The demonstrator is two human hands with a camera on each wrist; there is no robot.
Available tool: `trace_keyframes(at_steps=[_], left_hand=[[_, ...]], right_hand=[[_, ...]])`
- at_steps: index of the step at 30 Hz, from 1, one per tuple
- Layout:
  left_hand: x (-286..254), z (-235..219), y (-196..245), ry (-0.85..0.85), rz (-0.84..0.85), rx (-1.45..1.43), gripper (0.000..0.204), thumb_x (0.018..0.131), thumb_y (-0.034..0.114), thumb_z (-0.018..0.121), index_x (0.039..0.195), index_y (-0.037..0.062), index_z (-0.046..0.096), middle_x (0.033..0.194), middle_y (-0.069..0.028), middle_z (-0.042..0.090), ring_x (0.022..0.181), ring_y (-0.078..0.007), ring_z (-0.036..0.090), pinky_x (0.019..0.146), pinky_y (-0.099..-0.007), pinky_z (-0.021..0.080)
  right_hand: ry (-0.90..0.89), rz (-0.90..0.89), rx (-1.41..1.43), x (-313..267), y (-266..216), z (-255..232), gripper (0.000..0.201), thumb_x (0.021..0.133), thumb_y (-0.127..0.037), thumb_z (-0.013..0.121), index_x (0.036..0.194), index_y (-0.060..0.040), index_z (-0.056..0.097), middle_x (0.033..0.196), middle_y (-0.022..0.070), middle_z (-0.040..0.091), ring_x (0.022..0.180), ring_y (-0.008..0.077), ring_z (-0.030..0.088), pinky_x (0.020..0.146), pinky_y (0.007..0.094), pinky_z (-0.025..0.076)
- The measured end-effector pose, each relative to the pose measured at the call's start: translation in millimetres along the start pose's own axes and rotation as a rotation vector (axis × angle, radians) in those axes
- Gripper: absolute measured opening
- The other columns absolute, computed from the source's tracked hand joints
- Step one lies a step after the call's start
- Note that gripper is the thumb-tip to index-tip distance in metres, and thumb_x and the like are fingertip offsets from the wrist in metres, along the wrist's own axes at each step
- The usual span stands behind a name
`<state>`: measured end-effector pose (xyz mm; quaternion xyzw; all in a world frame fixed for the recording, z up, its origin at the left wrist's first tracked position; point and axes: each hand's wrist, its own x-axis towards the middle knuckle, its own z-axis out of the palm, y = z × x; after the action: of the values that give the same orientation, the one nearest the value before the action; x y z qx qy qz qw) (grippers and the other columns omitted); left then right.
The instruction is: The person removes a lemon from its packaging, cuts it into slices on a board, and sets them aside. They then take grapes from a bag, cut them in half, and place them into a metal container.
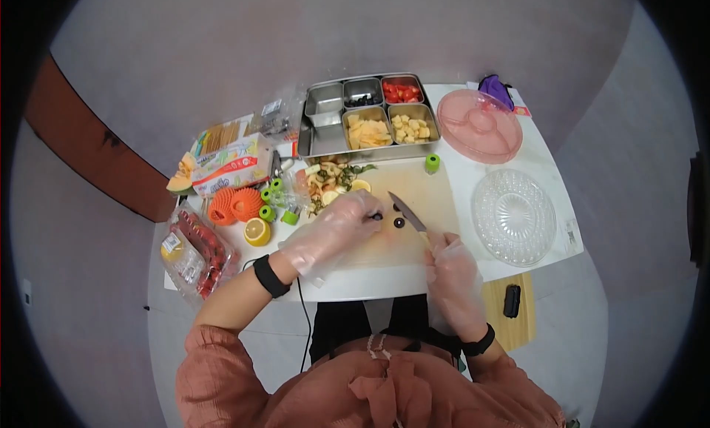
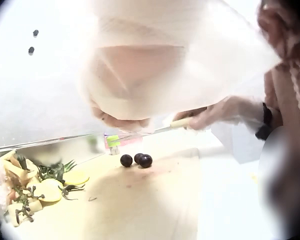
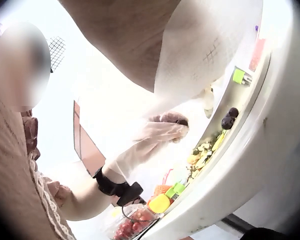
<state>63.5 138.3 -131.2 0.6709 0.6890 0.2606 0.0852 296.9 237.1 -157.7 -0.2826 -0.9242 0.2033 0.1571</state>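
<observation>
Both hands wear clear plastic gloves. My left hand (image 1: 333, 227) pinches a dark grape (image 3: 181, 122) between its fingertips, just over the cutting board (image 1: 433, 250). My right hand (image 1: 452, 274) grips the pale handle of a small knife (image 1: 408, 210), its blade pointing up and left across the board. Several dark grapes (image 2: 145, 160) lie close together on the board, near the blade in the head view. At the board's far left is a heap of scraps (image 1: 329, 178), with grape stems, peels and yellow slices.
Behind the board, a metal tray (image 1: 305, 148) holds tubs of cut fruit. To the right are a pink divided platter (image 1: 481, 125) and a clear glass plate (image 1: 513, 217). Orange foam nets (image 1: 235, 206), green cutters (image 1: 290, 216), a halved lemon (image 1: 257, 231) and packed fruit (image 1: 198, 254) crowd the left.
</observation>
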Motion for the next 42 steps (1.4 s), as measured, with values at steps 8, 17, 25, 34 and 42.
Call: trace_keyframes(at_steps=[8,17,25,34,42], left_hand=[[87,-67,-90,0.128,-0.548,-0.753,0.017,0.084,0.011,0.077,0.096,0.0012,0.071,0.086,-0.0008,0.067,0.074,-0.0095,0.063,0.060,-0.0234,0.049],[202,-86,-225,-0.099,0.296,0.853,0.006,0.065,0.017,0.070,0.070,0.0162,0.067,0.082,-0.0065,0.069,0.079,-0.0265,0.067,0.062,-0.0371,0.050],[229,-52,-297,-0.233,-0.063,0.610,0.014,0.073,0.019,0.071,0.085,0.0155,0.076,0.094,-0.0091,0.073,0.084,-0.0311,0.068,0.068,-0.0390,0.054],[206,-74,-245,0.174,-0.458,-0.539,0.015,0.073,0.013,0.067,0.085,0.0037,0.069,0.074,-0.0133,0.066,0.066,-0.0312,0.059,0.060,-0.0363,0.046],[96,-83,-40,0.067,-0.475,-0.565,0.025,0.088,0.016,0.070,0.104,-0.0022,0.065,0.085,-0.0004,0.060,0.077,-0.0093,0.054,0.072,-0.0241,0.043]], right_hand=[[0.205,0.140,0.165,6,30,16,0.036,0.093,-0.011,0.060,0.127,-0.0015,0.060,0.108,0.0254,0.063,0.095,0.0444,0.063,0.083,0.0496,0.052],[0.305,0.037,0.311,20,50,53,0.033,0.093,-0.009,0.060,0.125,0.0005,0.060,0.109,0.0273,0.063,0.096,0.0455,0.062,0.083,0.0502,0.052],[0.381,0.096,0.428,16,58,70,0.034,0.092,-0.004,0.062,0.126,-0.0020,0.059,0.106,0.0245,0.062,0.094,0.0445,0.061,0.079,0.0491,0.051],[0.398,0.116,0.456,17,59,72,0.039,0.090,0.001,0.060,0.129,-0.0033,0.060,0.110,0.0207,0.063,0.100,0.0403,0.060,0.085,0.0457,0.050],[0.373,0.120,0.504,20,58,66,0.036,0.093,-0.002,0.058,0.130,-0.0016,0.060,0.113,0.0237,0.062,0.105,0.0423,0.060,0.092,0.0469,0.048]])
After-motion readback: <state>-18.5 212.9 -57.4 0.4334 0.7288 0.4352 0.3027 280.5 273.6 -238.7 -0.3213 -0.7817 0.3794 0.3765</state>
